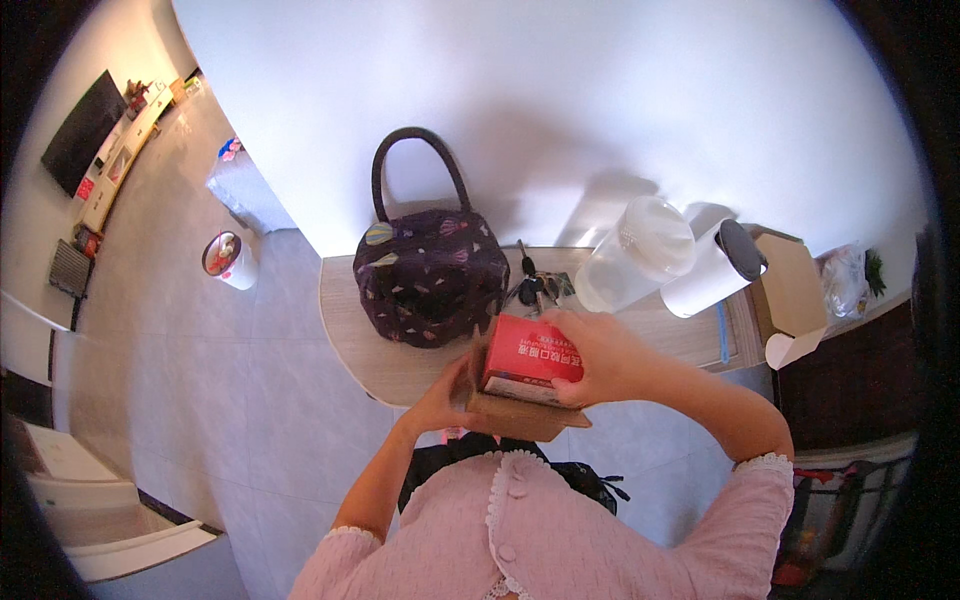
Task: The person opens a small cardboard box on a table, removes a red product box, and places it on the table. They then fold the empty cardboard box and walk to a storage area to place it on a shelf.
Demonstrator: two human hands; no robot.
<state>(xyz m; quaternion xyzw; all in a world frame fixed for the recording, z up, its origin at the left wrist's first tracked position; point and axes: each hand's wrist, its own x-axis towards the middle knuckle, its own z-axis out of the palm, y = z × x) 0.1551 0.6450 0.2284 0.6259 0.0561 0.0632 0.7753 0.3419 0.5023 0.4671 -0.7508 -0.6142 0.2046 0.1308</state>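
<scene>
Red box (pixel 520 350): held before the wearer's pink shirt (pixel 440 520), at the open mouth of a brown carton (pixel 530 418); how deep it sits, I cannot tell from here.
Right hand (pixel 602 358): I see it partly closed, gripping the red box at its right end, thumb on the near side.
Left hand (pixel 438 402): curled partly closed on the carton's left side, some of its fingers hidden from me.
Carton: flaps spread, one jutting toward the wearer.
Table (pixel 350 345): pale and wood-grained, set against a white wall (pixel 560 70).
Handbag (pixel 432 280): dark and patterned, on the table's left part, its handle up.
Keys (pixel 530 288): just right of the handbag.
Jug (pixel 630 260): translucent, right of the keys, near a white bottle (pixel 695 285) with a dark top.
Open box (pixel 792 290): beyond the bottle, on my right.
Bin (pixel 236 268): white, on the gray floor (pixel 270 340), left of the table.
</scene>
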